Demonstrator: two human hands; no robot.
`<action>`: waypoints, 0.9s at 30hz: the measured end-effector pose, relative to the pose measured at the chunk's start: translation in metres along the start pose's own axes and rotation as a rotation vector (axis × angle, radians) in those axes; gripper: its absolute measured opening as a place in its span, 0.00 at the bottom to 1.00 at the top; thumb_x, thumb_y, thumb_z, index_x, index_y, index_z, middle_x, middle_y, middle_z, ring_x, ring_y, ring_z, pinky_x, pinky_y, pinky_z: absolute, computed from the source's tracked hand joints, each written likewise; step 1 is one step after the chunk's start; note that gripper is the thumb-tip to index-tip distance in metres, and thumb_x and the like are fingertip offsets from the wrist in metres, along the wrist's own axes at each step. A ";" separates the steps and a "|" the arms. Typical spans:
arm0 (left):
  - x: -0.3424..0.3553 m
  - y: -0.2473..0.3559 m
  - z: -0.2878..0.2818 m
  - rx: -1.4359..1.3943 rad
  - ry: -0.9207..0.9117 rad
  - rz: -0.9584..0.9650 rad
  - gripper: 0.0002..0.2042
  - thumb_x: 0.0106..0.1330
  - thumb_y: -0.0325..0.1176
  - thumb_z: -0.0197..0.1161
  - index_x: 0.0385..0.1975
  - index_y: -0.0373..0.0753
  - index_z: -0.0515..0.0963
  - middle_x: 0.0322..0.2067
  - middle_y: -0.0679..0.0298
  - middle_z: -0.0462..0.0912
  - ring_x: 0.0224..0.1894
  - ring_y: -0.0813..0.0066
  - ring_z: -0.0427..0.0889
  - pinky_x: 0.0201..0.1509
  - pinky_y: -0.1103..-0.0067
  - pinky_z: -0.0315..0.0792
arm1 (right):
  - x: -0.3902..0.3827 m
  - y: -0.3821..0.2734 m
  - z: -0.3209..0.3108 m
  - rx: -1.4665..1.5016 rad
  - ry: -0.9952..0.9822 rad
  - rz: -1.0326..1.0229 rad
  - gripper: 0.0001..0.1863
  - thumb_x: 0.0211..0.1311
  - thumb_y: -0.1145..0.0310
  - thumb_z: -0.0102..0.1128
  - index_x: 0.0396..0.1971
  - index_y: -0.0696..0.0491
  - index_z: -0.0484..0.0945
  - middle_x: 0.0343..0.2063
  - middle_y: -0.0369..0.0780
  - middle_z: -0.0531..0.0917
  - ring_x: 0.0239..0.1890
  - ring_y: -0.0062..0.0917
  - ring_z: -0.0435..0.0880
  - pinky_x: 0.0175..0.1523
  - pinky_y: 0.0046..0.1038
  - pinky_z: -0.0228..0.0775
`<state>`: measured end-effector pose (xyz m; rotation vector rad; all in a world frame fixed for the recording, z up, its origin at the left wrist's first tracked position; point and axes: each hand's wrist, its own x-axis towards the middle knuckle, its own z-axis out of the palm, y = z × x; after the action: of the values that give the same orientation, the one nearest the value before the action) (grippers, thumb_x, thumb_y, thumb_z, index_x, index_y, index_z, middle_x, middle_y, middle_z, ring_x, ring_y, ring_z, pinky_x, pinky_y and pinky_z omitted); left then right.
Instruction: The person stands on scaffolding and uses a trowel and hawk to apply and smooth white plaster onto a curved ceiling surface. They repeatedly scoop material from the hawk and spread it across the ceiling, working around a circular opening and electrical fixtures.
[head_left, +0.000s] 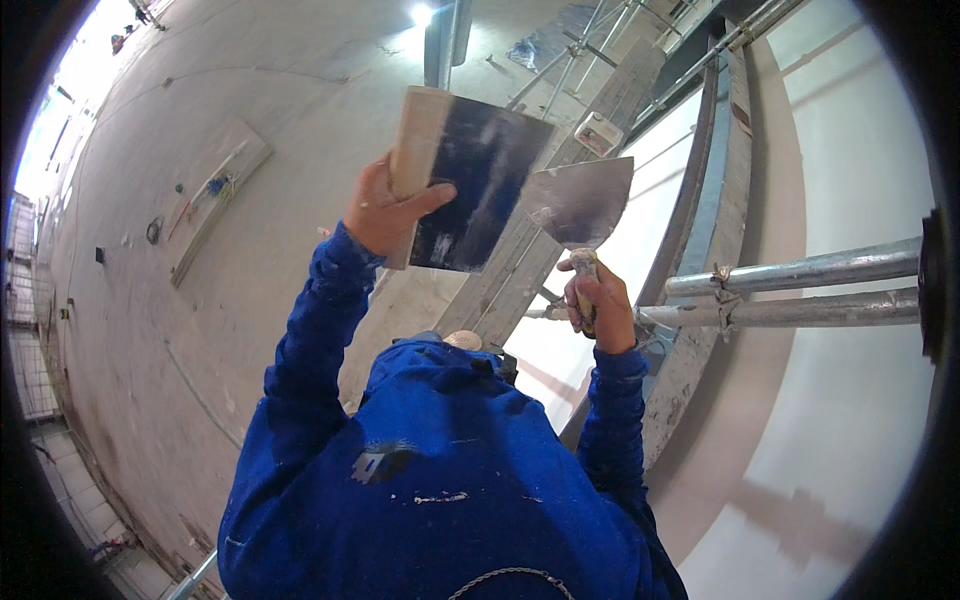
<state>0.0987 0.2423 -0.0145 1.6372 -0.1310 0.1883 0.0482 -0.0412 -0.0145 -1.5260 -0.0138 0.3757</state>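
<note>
My left hand point(388, 212) is wrapped round the pale wooden grip of a wide plastering blade point(487, 190), its thumb lying on the dark, shiny face. White smears streak that blade. To the right, my right hand point(606, 302) grips the short handle of a putty knife point(582, 205). The knife's broad metal blade points up and away from me, dusted with pale residue. Its left edge comes close to the wide blade; whether they touch I cannot tell. Blue sleeves with pale marks cover both my arms.
Wooden scaffold planks point(500, 290) run below my hands, with a small white box point(598, 133) on them. Scaffold tubes point(800, 292) cross at right before a curved white wall point(850, 400). Far below, a long board point(222, 200) lies on the concrete floor point(300, 110).
</note>
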 end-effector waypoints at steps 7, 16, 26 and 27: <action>-0.017 -0.027 0.001 -0.234 0.200 -0.104 0.15 0.51 0.33 0.65 0.35 0.33 0.71 0.25 0.67 0.74 0.26 0.81 0.72 0.30 0.84 0.67 | -0.010 0.004 0.002 0.124 0.237 -0.086 0.19 0.57 0.62 0.43 0.43 0.60 0.68 0.16 0.35 0.70 0.12 0.13 0.65 0.15 0.14 0.57; -0.022 -0.037 0.030 -0.752 0.342 -0.160 0.11 0.57 0.32 0.59 0.37 0.37 0.70 0.30 0.70 0.72 0.31 0.83 0.70 0.35 0.84 0.66 | -0.041 0.033 0.024 -0.890 0.188 -0.361 0.28 0.47 0.78 0.51 0.53 0.49 0.66 0.29 0.42 0.73 0.28 0.28 0.73 0.38 0.25 0.66; -0.050 -0.027 0.046 -0.372 -0.022 -0.265 0.20 0.57 0.33 0.59 0.48 0.36 0.64 0.34 0.67 0.72 0.37 0.80 0.69 0.42 0.81 0.64 | -0.015 -0.006 0.031 -1.010 0.304 -0.356 0.35 0.38 0.84 0.53 0.52 0.40 0.68 0.26 0.40 0.71 0.23 0.27 0.74 0.29 0.28 0.69; -0.049 -0.018 0.044 -0.296 -0.052 -0.272 0.21 0.57 0.33 0.59 0.48 0.35 0.64 0.34 0.66 0.72 0.37 0.79 0.69 0.42 0.81 0.64 | -0.010 -0.009 0.027 -1.027 0.311 -0.397 0.36 0.38 0.84 0.53 0.52 0.40 0.68 0.26 0.40 0.71 0.23 0.27 0.74 0.30 0.28 0.69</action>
<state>0.0558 0.1983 -0.0452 1.3484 0.0246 -0.0791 0.0340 -0.0174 -0.0014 -2.5162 -0.2996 -0.2518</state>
